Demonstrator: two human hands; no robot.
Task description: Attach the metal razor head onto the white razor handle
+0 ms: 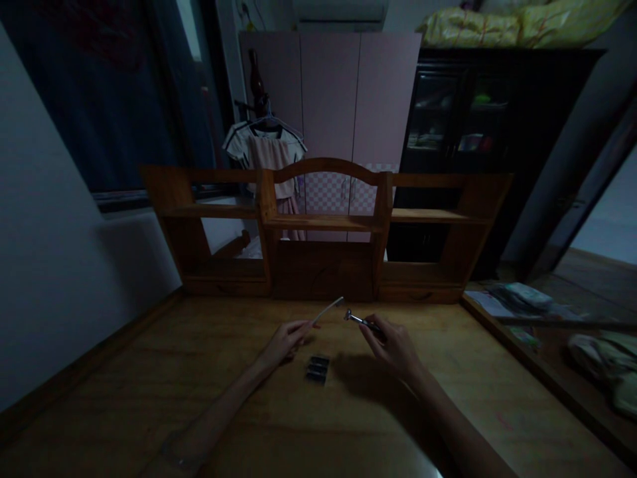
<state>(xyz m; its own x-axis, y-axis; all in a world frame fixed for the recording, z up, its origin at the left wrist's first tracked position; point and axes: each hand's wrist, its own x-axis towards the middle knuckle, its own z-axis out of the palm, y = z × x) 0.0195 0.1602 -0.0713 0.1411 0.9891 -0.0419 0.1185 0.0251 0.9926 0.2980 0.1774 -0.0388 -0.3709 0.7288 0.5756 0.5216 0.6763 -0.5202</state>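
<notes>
My left hand (287,341) is closed round the lower end of a toothbrush (326,310), a thin white handle that slants up to the right with its small bristled head at the top. In my right hand (395,344) is a razor (359,320) with a shiny metal neck and dark grip. Its head points left towards the brush head, and a small gap appears between the two. Below and between my hands, a small pack of dark razor cartridges (317,369) lies on the wooden tabletop (249,425). My fingers partly cover both handles.
A wooden shelf unit (323,224) stands along the table's far edge. To the left is a white wall (44,232). A raised wooden rim (527,358) borders the right side, with papers and packets (522,297) beyond it. Clothes on hangers (271,149) and cabinets stand behind.
</notes>
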